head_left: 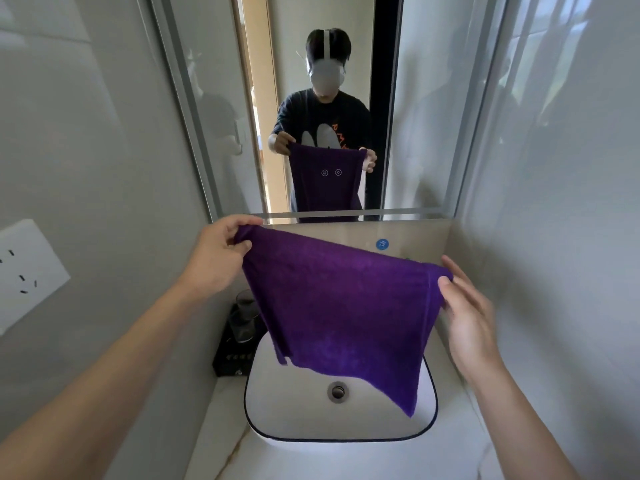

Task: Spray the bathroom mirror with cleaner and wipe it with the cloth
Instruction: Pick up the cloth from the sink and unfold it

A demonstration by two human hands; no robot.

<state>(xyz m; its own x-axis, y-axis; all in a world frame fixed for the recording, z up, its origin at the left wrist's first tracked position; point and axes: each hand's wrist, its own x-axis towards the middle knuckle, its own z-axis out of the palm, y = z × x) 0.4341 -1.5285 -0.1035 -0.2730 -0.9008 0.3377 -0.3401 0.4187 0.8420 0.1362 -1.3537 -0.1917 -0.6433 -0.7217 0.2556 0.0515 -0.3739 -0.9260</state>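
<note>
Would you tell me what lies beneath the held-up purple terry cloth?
A white ceramic basin with a round metal drain; the purple cloth hides the basin's rear.

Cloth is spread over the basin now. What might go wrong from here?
The purple cloth hangs with one corner low in the sink; it may get wet and streak the mirror. The glass on the black box stands close beside the left forearm; a swing could topple it.

The cloth [339, 306] hangs above the sink [277, 396], before the mirror [426, 133].
</note>
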